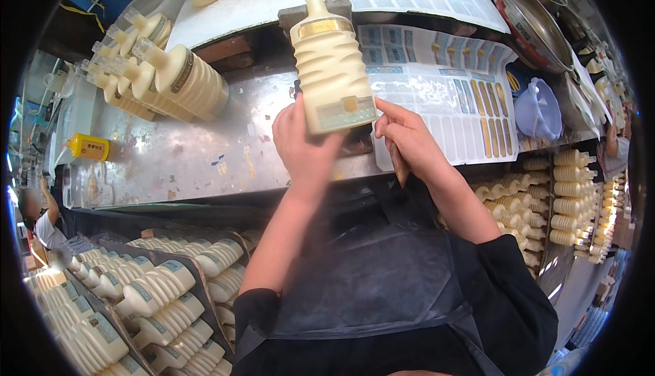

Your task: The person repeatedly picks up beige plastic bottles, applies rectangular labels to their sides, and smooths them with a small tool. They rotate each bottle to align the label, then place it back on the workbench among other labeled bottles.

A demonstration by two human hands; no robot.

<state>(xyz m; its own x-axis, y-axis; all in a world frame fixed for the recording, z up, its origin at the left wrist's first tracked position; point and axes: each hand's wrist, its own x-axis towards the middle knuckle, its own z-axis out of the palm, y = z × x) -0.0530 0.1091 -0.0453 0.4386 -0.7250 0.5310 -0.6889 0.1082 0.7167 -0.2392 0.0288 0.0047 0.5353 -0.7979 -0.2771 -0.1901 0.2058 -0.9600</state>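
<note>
A cream bottle [332,69] with wavy ridges and a clear neck leans back, its upper part against a dark block [286,18]. A gold band label crosses its shoulder, and a grey-blue label [344,110] with a gold patch sits near its base. My left hand [303,144], slightly blurred, is closed around the bottle's lower left side. My right hand [413,137] has its index fingertip at the lower right edge of the bottle, beside the label. Its other fingers are curled around a brown, flat, wooden-looking tool [398,166] that points down.
Label sheets [447,96] lie on the right of the metal table [177,164]. More bottles [174,76] stand at the left, near a yellow container [90,147]. A lilac bucket [539,110] is at the right. Racks of bottles [160,284] fill the space below the table.
</note>
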